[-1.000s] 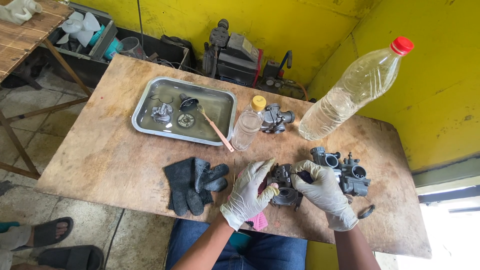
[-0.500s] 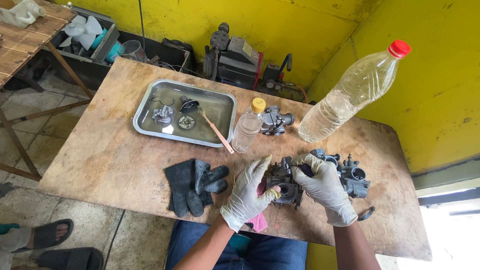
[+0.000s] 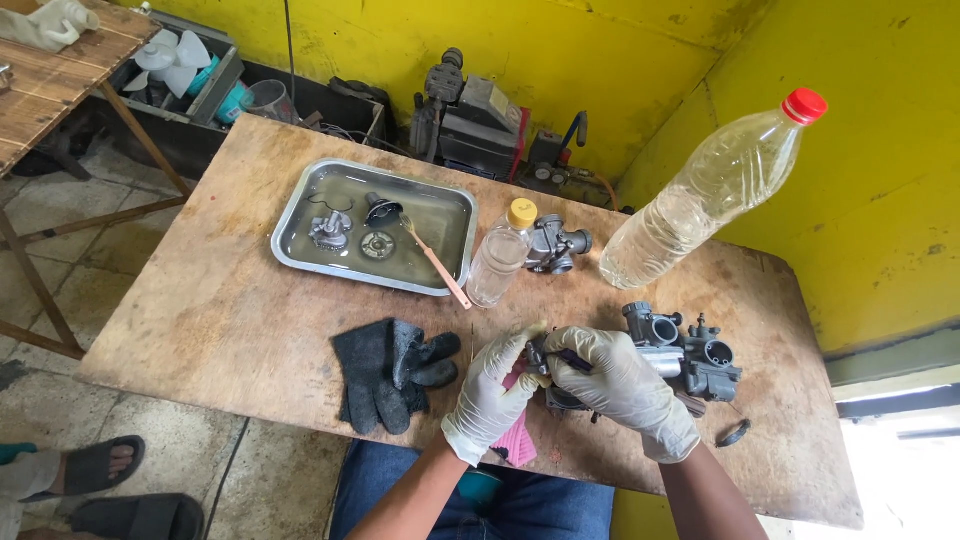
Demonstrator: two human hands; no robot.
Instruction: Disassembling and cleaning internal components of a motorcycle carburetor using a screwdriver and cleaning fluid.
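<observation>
Together, the gloved left hand [image 3: 492, 392] and right hand [image 3: 622, 385] clamp 1 grey carburetor [image 3: 556, 372] above the counter [image 3: 220, 320], right of black gloves [image 3: 392, 372].

left hand [image 3: 495, 395]: gloved, wrapped around the near side of a carburetor [image 3: 560, 375] at the counter's [image 3: 200, 320] front edge
right hand [image 3: 625, 385]: gloved, over the same carburetor, fingers pinching a thin dark tool
black gloves [image 3: 392, 372]: flat, just left of the hands
second carburetor [image 3: 690, 355]: just right of the hands
tray [image 3: 300, 255]: holds liquid, small parts and a brush [image 3: 435, 260]
small bottle [image 3: 500, 255]: upright beside the tray
big bottle [image 3: 710, 190]: clear, red cap, leaning
</observation>
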